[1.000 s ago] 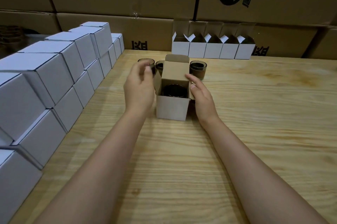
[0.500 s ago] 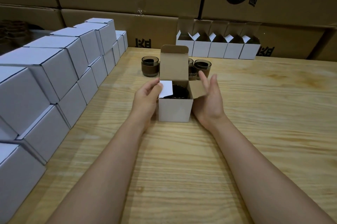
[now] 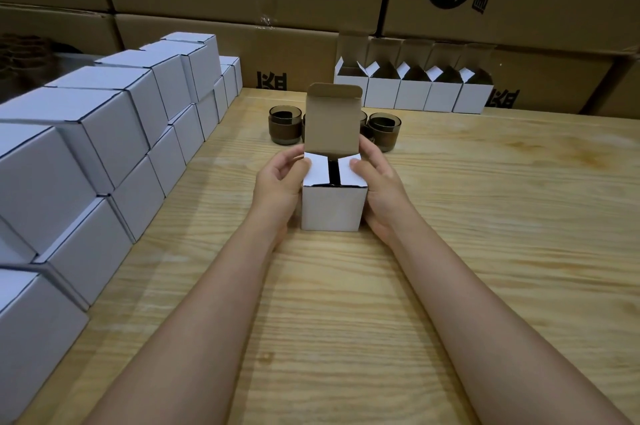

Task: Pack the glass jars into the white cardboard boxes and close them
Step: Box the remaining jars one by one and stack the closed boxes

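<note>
Left hand (image 3: pixel 280 184) and right hand (image 3: pixel 382 190) grip the white box (image 3: pixel 334 208), thumbs pinning its side flaps (image 3: pixel 317 170) over the jar (image 3: pixel 333 171) so the upright lid (image 3: pixel 332 123) can fold down.

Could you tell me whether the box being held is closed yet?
Partly: the box has both side flaps folded in, but its lid stands upright.

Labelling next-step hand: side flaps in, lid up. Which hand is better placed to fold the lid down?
Right, probably: the right hand reaches up beside the upright lid; the left hand sits lower on the white box, thumb pressing a side flap.
</note>
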A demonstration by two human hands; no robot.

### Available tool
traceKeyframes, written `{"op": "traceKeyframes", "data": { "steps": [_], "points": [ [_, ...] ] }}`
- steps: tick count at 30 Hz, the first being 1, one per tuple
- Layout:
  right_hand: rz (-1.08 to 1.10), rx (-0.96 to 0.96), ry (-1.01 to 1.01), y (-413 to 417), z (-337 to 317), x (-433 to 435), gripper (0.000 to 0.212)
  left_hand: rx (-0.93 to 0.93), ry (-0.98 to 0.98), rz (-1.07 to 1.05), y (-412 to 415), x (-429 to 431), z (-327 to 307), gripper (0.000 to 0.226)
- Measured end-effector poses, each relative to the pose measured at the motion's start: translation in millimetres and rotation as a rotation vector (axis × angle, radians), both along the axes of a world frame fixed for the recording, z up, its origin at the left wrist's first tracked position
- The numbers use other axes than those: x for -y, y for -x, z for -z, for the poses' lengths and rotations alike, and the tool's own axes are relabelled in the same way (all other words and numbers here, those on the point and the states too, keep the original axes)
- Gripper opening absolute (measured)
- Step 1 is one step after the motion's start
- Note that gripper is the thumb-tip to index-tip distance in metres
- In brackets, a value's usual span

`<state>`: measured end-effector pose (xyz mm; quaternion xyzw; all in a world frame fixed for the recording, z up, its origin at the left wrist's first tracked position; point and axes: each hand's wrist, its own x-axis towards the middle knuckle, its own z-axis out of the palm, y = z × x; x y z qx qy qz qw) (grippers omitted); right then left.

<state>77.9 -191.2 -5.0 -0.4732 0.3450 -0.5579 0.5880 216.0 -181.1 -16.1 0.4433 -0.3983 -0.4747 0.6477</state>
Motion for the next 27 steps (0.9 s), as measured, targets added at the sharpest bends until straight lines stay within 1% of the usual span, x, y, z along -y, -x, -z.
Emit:
{"op": "traceKeyframes", "data": {
  "steps": [3,5,8,9,10,13,14,17,22,27],
  "points": [
    [0.018,-0.022,0.04,-0.4,-0.1,-0.2,0.041,0.041,0.031,0.024,-1.5,-2.7,-1.1,0.026],
    [0.023,0.034,0.049,0.1,0.4,-1.9,0.038,0.071,0.032,0.041,-1.8,-5.0,-2.3,0.034],
    [-0.045,0.107,0.049,4.0,2.2,-4.5,0.025,0.035,0.005,0.046,-1.6,-6.9,-4.9,0.036],
    [-0.068,0.102,0.07,5.0,3.2,-5.6,0.027,0.017,0.001,0.057,-1.3,-7.3,-5.5,0.034],
    [-0.081,0.083,0.103,5.2,4.3,-6.5,0.032,0.002,0.001,0.072,-1.2,-7.4,-5.7,0.031],
    [-0.073,0.0,0.159,1.7,5.6,-9.3,0.062,-0.027,0.01,0.115,-1.5,-8.0,-6.3,0.022],
    [-0.067,-0.009,0.17,1.1,6.4,-9.6,0.063,-0.036,0.011,0.126,-1.9,-7.9,-6.3,0.02],
    [-0.075,-0.009,0.186,3.4,9.6,-8.8,0.04,-0.052,0.003,0.148,-3.0,-8.1,-7.2,0.018],
    [-0.118,-0.069,0.202,7.2,10.3,-10.1,0.033,-0.081,-0.026,0.172,-4.6,-9.4,-8.4,0.015],
    [-0.097,-0.109,0.192,9.3,10.7,-9.3,0.03,-0.105,-0.037,0.195,-2.7,-12.9,-11.2,0.015]
  ]
}}
